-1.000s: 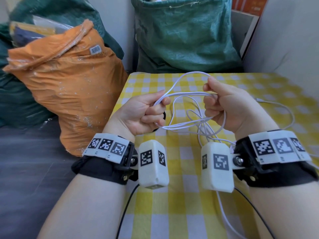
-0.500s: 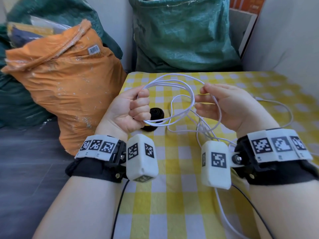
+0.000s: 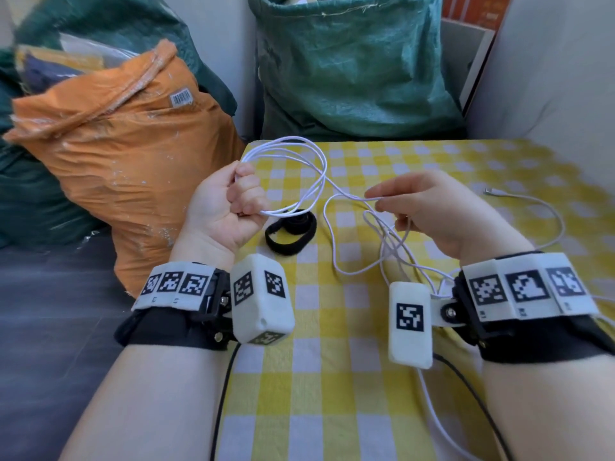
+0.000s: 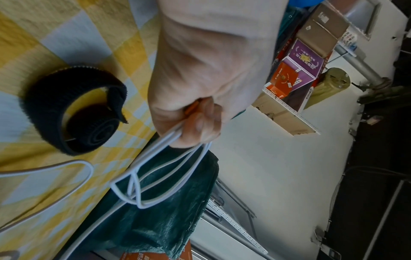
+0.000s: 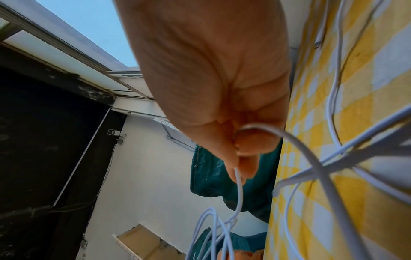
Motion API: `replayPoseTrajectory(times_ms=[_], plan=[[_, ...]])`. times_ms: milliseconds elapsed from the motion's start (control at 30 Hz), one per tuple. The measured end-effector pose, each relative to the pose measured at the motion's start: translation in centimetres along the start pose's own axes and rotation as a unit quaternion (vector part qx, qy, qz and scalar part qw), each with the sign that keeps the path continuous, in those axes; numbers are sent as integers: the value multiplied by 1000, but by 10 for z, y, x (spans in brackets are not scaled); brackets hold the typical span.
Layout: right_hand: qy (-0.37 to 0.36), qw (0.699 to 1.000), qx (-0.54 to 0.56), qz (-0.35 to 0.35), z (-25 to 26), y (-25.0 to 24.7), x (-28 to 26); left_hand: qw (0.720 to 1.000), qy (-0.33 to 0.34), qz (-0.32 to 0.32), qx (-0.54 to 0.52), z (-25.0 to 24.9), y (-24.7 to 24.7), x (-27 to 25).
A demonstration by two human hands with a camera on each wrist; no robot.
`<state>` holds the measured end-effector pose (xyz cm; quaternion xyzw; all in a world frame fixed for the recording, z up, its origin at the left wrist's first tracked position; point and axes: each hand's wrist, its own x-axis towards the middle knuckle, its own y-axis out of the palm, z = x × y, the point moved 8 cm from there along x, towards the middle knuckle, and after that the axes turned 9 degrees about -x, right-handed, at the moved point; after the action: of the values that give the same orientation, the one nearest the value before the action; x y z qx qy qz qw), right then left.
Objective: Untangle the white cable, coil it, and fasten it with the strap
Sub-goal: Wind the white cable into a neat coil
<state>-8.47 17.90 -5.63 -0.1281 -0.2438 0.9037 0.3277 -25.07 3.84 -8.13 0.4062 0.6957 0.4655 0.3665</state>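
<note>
My left hand (image 3: 239, 197) is fisted round a few loops of the white cable (image 3: 319, 168), held above the table's left edge. In the left wrist view the loops (image 4: 155, 176) hang out of my left hand (image 4: 195, 112). My right hand (image 3: 416, 207) pinches one strand of the cable between thumb and forefinger; in the right wrist view the strand (image 5: 239, 190) leaves my right hand (image 5: 242, 158). Loose tangled cable (image 3: 392, 247) trails under the right hand, its plug end (image 3: 491, 192) lying on the cloth. The black strap (image 3: 291, 232) lies rolled on the table between my hands.
The table wears a yellow and white checked cloth (image 3: 332, 377). An orange sack (image 3: 126, 154) stands against its left side and a green sack (image 3: 349, 68) behind its far edge. A pale wall (image 3: 549, 78) rises at the right.
My hands have drawn apart: the left carried its loops left and outward, the right slid along a strand and now pinches it. The strap is now uncovered between them.
</note>
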Motion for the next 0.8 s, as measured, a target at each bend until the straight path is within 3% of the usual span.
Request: replayPoseTrajectory(times_ms=[167, 400, 667, 800], plan=[[-12, 999, -26, 35, 7, 13, -4, 992, 75, -5, 98, -2, 15, -5], [-64, 995, -59, 41, 25, 28, -10, 963, 94, 35, 251, 20, 37, -9], [-151, 969, 52, 186, 51, 55, -30, 922, 108, 48, 368, 42, 49, -10], [-135, 967, 118, 183, 52, 54, -29, 884, 141, 25, 444, 35, 45, -8]])
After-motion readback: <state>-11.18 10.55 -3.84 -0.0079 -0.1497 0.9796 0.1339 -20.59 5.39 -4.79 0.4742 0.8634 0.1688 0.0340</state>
